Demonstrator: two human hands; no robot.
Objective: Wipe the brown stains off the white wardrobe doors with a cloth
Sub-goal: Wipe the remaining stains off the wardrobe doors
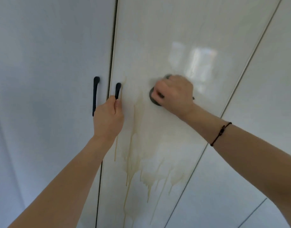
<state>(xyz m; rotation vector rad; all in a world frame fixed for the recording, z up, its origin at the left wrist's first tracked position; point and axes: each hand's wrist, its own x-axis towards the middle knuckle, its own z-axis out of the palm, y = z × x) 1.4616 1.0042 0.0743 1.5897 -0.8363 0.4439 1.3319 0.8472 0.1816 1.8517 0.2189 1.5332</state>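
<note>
A glossy white wardrobe door [182, 38] fills the middle of the head view. Pale brown stain [151, 155] spreads over its lower half and runs down in several drips. My right hand [176, 94] grips a bunched grey cloth [153, 97] and presses it against the door just above the stain. My left hand [109, 117] holds the lower part of this door's black handle [118, 90], fingers curled round it.
The neighbouring white door [51, 71] on the left carries its own black handle [95, 94]. More white panels [269, 99] stand to the right. A dark cord bracelet [221, 134] sits on my right wrist.
</note>
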